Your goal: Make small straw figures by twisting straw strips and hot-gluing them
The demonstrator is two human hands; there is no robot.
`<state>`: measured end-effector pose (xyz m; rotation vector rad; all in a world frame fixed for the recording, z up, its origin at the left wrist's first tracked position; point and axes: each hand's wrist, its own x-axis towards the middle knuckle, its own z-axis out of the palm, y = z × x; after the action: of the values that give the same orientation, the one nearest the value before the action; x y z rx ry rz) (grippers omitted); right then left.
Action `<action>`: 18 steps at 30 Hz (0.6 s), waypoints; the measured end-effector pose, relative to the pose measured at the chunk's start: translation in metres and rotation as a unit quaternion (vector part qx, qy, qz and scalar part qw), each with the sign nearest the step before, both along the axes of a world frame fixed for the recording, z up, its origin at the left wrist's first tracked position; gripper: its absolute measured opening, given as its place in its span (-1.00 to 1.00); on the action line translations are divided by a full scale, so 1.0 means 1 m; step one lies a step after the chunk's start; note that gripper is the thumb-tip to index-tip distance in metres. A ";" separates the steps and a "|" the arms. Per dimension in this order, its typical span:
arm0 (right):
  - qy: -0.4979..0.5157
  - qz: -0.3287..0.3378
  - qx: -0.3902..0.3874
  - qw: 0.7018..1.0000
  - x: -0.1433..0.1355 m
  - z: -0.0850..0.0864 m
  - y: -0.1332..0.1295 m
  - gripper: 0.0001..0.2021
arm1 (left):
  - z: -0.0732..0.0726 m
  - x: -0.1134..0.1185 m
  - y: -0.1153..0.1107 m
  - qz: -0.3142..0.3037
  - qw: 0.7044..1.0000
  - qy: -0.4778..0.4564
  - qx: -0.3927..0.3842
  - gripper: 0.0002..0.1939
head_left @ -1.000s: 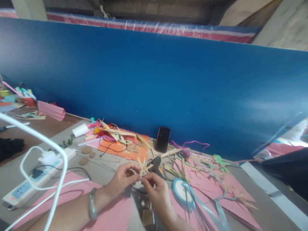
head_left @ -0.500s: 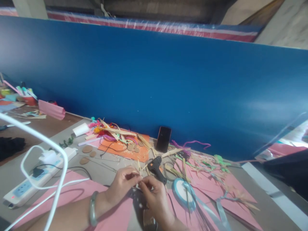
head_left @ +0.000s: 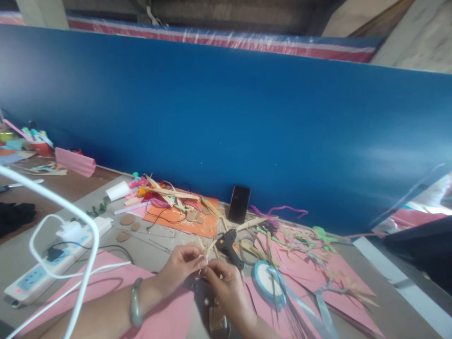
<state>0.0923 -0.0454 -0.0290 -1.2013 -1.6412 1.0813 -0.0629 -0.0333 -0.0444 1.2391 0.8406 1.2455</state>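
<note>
My left hand [head_left: 181, 264], with a pale bangle [head_left: 136, 301] on its wrist, is closed in a pinch near the lower middle of the view. Facing it, my right hand [head_left: 226, 281] pinches too, and the fingertips of both hands almost meet. Between them shows a thin, pale straw-like strip [head_left: 200, 271], mostly covered by the fingers. A black glue gun [head_left: 229, 247] lies just beyond my right hand. Right of that hand is a roll of light blue ribbon [head_left: 269, 284]. Pink paper [head_left: 169, 313] lies under my left forearm.
A white power strip [head_left: 31, 278] with a thick white cable [head_left: 90, 221] takes up the left side. Orange paper [head_left: 208, 226] bears dry strips and cork-coloured discs. A phone [head_left: 239, 204] leans on the blue partition [head_left: 226, 117]. Pink sheets [head_left: 356, 278] with plant scraps lie right.
Both hands stay pinched together in nearly the same place, with only slight finger movement. The view has shifted very slightly; the other things lie as before.
</note>
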 end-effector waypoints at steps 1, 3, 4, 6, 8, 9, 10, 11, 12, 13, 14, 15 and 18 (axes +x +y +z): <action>-0.002 0.002 0.000 1.000 0.000 0.000 0.000 -0.77 | -0.001 0.000 0.000 -0.001 1.000 -0.009 -0.015 -0.63; -0.007 0.008 -0.002 1.000 0.001 0.001 0.000 -0.76 | -0.002 0.000 0.001 0.004 0.999 -0.028 -0.039 -0.65; -0.009 0.011 -0.004 1.000 0.001 0.002 0.001 -0.76 | -0.003 0.001 0.001 0.006 0.998 -0.035 -0.044 -0.67; -0.011 0.019 -0.009 1.000 0.001 0.002 0.001 -0.76 | -0.003 0.000 0.001 0.005 0.998 -0.040 -0.039 -0.70; -0.010 0.027 -0.014 0.999 0.002 0.003 0.001 -0.77 | -0.002 0.000 0.001 0.001 0.999 -0.032 -0.024 -0.73; -0.008 0.031 -0.016 0.999 0.002 0.003 0.001 -0.77 | -0.001 -0.001 0.001 -0.002 1.000 -0.026 -0.016 -0.74; -0.008 0.034 -0.016 0.999 0.002 0.003 0.002 -0.77 | 0.000 -0.001 0.001 -0.004 1.000 -0.018 -0.009 -0.74; -0.007 0.035 -0.015 0.999 0.002 0.003 0.002 -0.76 | 0.001 -0.001 0.000 -0.003 1.000 -0.012 -0.003 -0.74; -0.007 0.034 -0.012 0.999 0.002 0.003 0.001 -0.75 | 0.001 -0.001 0.000 0.000 1.000 -0.007 0.002 -0.74; -0.006 0.035 -0.008 0.999 0.002 0.003 0.001 -0.75 | 0.002 -0.001 0.000 0.003 1.000 -0.003 0.005 -0.74; -0.004 0.037 -0.004 0.999 0.003 0.003 0.001 -0.74 | 0.001 -0.001 -0.001 0.007 1.000 0.000 0.007 -0.75; -0.001 0.039 -0.002 0.999 0.002 0.003 0.001 -0.74 | 0.001 -0.002 -0.001 0.011 1.000 0.002 0.008 -0.75; 0.008 0.043 -0.001 0.999 0.002 0.003 0.001 -0.74 | -0.001 -0.002 -0.001 0.019 1.000 0.008 0.021 -0.74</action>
<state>0.0944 -0.0442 -0.0257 -1.1286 -1.6925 1.1437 -0.0647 -0.0342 -0.0456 1.2738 0.8573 1.2907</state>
